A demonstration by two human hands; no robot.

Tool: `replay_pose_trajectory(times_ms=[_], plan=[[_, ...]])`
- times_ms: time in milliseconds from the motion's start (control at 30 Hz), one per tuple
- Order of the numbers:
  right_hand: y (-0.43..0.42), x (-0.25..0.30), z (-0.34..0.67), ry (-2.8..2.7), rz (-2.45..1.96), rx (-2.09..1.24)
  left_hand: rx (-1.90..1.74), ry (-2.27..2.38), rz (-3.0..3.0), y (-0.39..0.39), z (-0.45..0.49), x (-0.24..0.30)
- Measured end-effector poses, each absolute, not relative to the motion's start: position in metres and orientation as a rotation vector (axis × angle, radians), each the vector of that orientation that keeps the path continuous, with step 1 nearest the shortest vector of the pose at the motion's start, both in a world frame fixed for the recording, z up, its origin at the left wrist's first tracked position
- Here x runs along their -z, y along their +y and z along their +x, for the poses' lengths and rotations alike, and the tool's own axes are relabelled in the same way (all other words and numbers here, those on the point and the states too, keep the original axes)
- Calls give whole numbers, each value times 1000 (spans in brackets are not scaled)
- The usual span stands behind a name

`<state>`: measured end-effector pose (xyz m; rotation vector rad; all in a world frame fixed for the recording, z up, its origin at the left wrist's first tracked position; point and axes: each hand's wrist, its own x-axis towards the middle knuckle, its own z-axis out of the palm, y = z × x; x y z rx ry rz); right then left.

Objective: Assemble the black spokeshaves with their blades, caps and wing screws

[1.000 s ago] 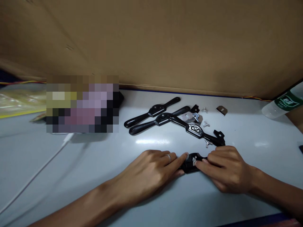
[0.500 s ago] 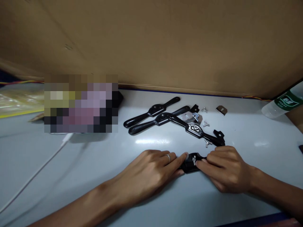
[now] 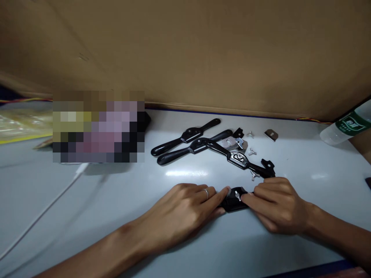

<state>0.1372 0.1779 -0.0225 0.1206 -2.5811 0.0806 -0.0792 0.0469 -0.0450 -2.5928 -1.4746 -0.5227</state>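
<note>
- A black two-handled tool (image 3: 232,203) is held low over the near part of the pale table (image 3: 313,154), between the two hands; its handles are mostly hidden by the fingers.
- Its left end is gripped by the left hand (image 3: 189,206), with the index finger laid along the top and a ring (image 3: 205,194) worn on another finger.
- Its right end is gripped by the right hand (image 3: 278,206), whose fingers are curled; the index fingertip is placed at the small silver screw (image 3: 238,196) on the tool's middle, though whether the two are touching cannot be told.
- Beyond the hands, three more black tools are laid out: a far one (image 3: 189,135), a middle one (image 3: 199,144) and a near one (image 3: 238,159), whose left end is rested over the middle one.
- Beside them, silver blades (image 3: 228,143), a black plate (image 3: 268,166) and three loose winged screws (image 3: 252,151) are scattered.
- A single blade (image 3: 271,134) is set apart, farther right.
- At the far right, a green-labelled bottle (image 3: 346,125) is seen lying tilted.
- The table is backed by a brown cardboard panel (image 3: 185,54).
</note>
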Motion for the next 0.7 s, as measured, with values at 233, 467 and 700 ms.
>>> replay_pose_trajectory(times_ms=[233, 467, 700], plan=[[180, 25, 141, -2501, -71, -124, 531, -1462, -2575, 47, -79, 45], [183, 29, 141, -2589, -67, -45, 542, -1471, -2571, 47, -79, 47], [181, 30, 139, -2621, -49, -48, 543, -1461, -2572, 48, -79, 46]])
